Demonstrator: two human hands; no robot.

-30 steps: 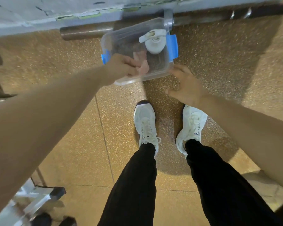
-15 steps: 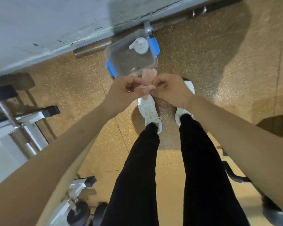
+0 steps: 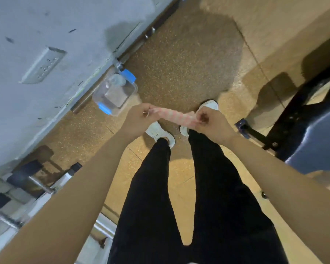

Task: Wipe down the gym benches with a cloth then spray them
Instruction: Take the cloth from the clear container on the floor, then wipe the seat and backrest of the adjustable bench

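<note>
A pink-and-white cloth (image 3: pixel 172 117) is stretched between my two hands above my white shoes. My left hand (image 3: pixel 138 119) pinches its left end and my right hand (image 3: pixel 211 123) pinches its right end. A clear plastic box with blue clips (image 3: pixel 115 93) sits on the floor by the wall, with a white spray bottle (image 3: pixel 116 81) lying inside it. A dark padded gym bench (image 3: pixel 312 134) on a black frame shows at the right edge.
A grey wall (image 3: pixel 46 54) with a socket plate runs along the left, and a metal bar (image 3: pixel 133 48) lies at its foot. Silver and black gym equipment (image 3: pixel 36 187) stands at the lower left. The floor is speckled tan rubber tile.
I have stood up and turned, so the box has slid away to the upper left. My hands, together on the bunched cloth before, have moved apart and pulled it out into a strip.
</note>
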